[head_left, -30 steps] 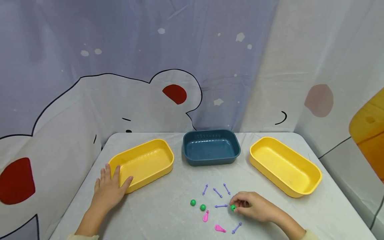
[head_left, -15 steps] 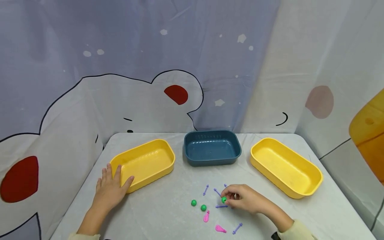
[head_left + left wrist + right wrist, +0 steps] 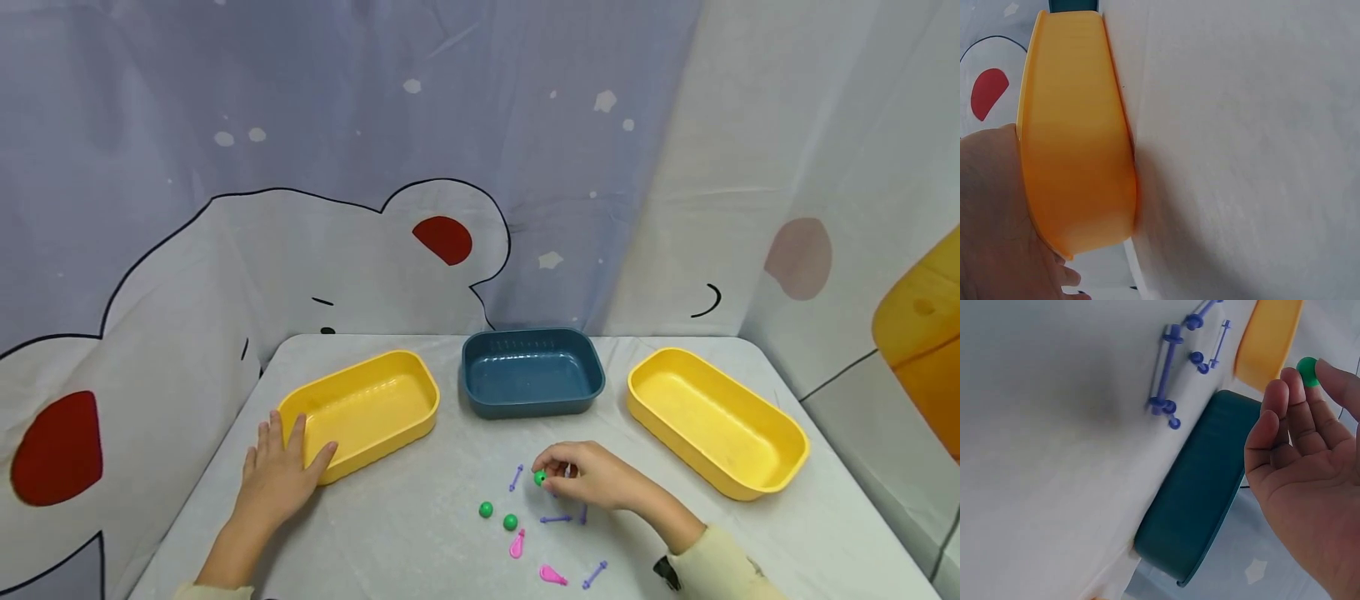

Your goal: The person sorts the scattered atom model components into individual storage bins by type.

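My right hand (image 3: 592, 475) pinches a green ball (image 3: 540, 477) between thumb and fingertips, above the table; the right wrist view shows the green ball (image 3: 1307, 371) at the fingertips. My left hand (image 3: 277, 479) rests with spread fingers on the near left rim of the left yellow tray (image 3: 386, 442). Two more green balls (image 3: 510, 522) lie on the table in front of the right hand. Close to them are two pink teardrop-shaped pieces (image 3: 552, 575). Several small purple rods with knobbed ends (image 3: 556, 519) lie around; the right hand partly covers some of them.
A dark teal tray (image 3: 534, 408) stands at the back middle of the white-covered table (image 3: 420, 533). To the right is another yellow tray (image 3: 678, 433), set at an angle. A printed cloth (image 3: 345, 258) hangs behind the table.
My right hand, pinching the green ball, has moved left and away from me, over the purple rods. The left hand stays on the yellow tray.
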`<state>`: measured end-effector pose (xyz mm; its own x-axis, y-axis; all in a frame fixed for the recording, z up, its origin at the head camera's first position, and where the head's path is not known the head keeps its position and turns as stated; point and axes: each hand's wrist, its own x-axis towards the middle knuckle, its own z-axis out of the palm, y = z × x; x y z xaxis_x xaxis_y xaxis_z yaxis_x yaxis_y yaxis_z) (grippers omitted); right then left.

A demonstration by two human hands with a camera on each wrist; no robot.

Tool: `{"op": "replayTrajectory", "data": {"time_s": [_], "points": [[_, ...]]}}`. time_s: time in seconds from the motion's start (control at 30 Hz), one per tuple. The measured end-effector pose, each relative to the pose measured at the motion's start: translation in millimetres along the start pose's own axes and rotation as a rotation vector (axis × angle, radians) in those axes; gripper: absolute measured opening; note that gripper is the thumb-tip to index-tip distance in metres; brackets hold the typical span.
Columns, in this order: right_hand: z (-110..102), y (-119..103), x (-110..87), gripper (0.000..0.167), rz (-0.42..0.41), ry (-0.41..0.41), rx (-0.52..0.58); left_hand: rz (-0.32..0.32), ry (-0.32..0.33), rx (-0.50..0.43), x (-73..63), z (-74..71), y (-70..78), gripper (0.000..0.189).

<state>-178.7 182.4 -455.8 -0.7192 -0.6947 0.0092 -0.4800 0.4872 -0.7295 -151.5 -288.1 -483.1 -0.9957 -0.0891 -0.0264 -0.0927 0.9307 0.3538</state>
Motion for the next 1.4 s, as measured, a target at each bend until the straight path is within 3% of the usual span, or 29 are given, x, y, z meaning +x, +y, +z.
{"op": "replayTrajectory", "data": {"time_s": [0.27,0.47,0.7,1.4], "points": [[-1,-8,21.5,0.016,-0.037,0.002,-0.008,-0.009,-0.002,-0.010,-0.9,-0.4,0.3,0.098],[-2,-20,38.4,0.016,-0.007,-0.007,-0.021,-0.007,0.002,-0.004,-0.8,-1.2,0.8,0.098],[-1,-30,63.3,0.018,-0.063,-0.012,-0.010,-0.008,0.010,-0.003,-2.4,-1.5,0.5,0.097],[10,-60,131.9,0.022,-0.033,-0.010,-0.032,-0.016,0.006,-0.018,-1.6,-0.8,1.7,0.098]]}}
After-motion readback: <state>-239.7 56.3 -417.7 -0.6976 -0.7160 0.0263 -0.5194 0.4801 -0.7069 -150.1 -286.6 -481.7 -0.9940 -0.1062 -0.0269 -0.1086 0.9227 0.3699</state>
